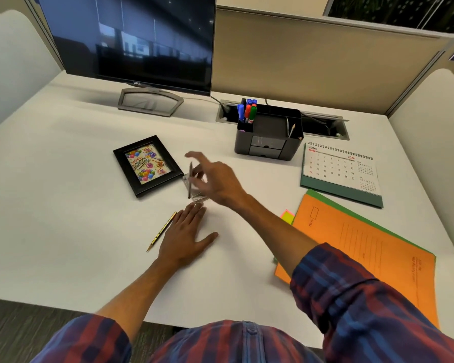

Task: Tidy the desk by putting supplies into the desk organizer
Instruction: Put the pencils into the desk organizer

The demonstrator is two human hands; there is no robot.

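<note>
The right hand (220,180) is pinching a dark pen (190,180) above a clear box (198,191) beside the picture frame (147,166). The left hand (185,235) is lying spread flat on the bench (63,179), beside a pencil (161,231). The desk organizer (269,133) is standing well apart.

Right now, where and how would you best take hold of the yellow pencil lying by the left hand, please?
Probably pinch the pencil around mid-shaft, coming from above on its free left side: it lies flat on the desk, and the left hand rests against its right side near the upper end.
</note>
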